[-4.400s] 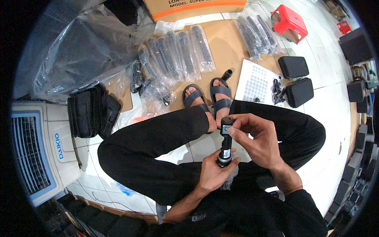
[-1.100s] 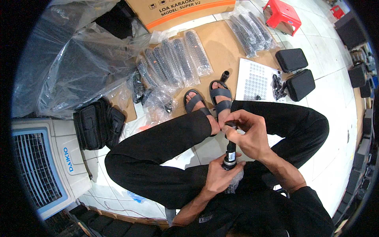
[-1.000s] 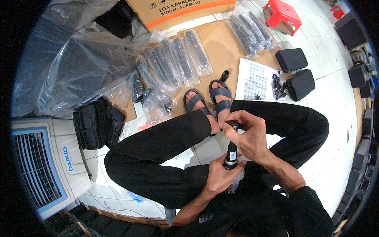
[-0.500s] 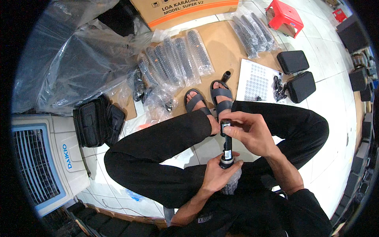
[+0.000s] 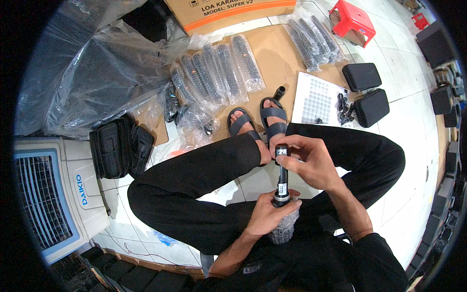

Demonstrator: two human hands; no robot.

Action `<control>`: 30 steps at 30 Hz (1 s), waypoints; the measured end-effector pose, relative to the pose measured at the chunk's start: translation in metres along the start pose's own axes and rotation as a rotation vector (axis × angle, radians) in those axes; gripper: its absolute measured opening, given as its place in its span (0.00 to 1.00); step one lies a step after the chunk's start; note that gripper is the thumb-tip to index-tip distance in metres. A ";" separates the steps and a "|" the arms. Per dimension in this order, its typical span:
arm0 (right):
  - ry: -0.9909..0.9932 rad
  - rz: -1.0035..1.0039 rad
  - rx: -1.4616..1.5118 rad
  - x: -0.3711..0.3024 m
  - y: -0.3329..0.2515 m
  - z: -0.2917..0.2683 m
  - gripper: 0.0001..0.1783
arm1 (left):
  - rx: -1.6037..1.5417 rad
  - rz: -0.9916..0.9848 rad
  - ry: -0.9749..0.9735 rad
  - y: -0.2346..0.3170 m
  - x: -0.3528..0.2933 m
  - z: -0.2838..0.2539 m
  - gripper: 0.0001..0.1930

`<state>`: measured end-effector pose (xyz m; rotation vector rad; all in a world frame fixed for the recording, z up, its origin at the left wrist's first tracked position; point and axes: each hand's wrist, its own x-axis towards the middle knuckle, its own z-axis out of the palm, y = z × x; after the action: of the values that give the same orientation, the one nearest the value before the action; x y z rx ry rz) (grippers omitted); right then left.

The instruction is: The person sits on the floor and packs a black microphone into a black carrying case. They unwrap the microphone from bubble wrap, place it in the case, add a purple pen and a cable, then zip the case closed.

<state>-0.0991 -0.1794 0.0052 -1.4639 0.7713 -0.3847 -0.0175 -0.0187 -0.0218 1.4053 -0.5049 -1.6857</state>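
Observation:
Between my knees stands a black handheld microphone (image 5: 282, 187), its slim inner part bare and carrying small white labels. Its lower, bulbous end is covered in bubble wrap (image 5: 283, 232). My left hand (image 5: 266, 214) is closed round it, just below a silvery collar. At the top, my right hand (image 5: 309, 163) pinches the black cylindrical end between thumb and fingers. Whether that end is a separate piece, such as a battery, I cannot tell. A loose black tube (image 5: 279, 93) stands or leans by my right sandal.
Bubble-wrapped microphones (image 5: 226, 73) lie on flat cardboard (image 5: 272, 46), with another wrapped bundle (image 5: 314, 41) farther right. A printed sheet (image 5: 316, 100) bears black cables (image 5: 345, 109). Black cases (image 5: 370, 108) lie right, more cases (image 5: 113, 148) left, beside an air cooler (image 5: 82, 194). A red stool (image 5: 352, 22) stands far right.
My hands and the microphone have shifted slightly. The right thumb sits a little lower, so more of the label at the top shows, and more of the bubble-wrapped end is visible.

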 end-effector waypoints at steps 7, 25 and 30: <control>0.190 -0.064 -0.222 -0.002 0.007 0.010 0.11 | 0.159 -0.060 0.085 0.001 0.002 0.010 0.15; -0.144 0.174 0.075 0.012 -0.003 -0.025 0.15 | -0.020 -0.054 -0.033 -0.006 0.003 -0.001 0.14; 0.155 0.025 -0.831 0.089 0.014 -0.050 0.19 | -0.014 -0.060 0.034 -0.006 0.006 -0.002 0.15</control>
<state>-0.0723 -0.2744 -0.0256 -2.2085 1.1500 -0.1531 -0.0176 -0.0200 -0.0308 1.4497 -0.4355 -1.7068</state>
